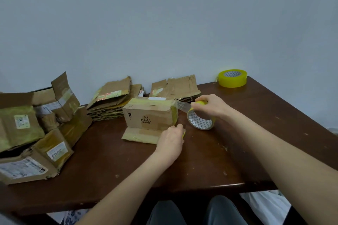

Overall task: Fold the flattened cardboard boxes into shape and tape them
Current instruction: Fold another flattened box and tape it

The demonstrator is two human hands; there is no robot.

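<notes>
Left hand (170,139) covering its own fingertips, folded boxes (27,133) cut by left edge, labels (22,168) unreadable

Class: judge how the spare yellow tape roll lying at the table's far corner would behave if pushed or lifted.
The spare tape roll lies flat, hole upward, so a push would probably slide it, not roll it. It looks thickly wound, so likely stiff and weighty.

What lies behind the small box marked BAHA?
Behind the box lie a left stack of flattened cardboard and a right stack. The box hides part of their near edges.
</notes>
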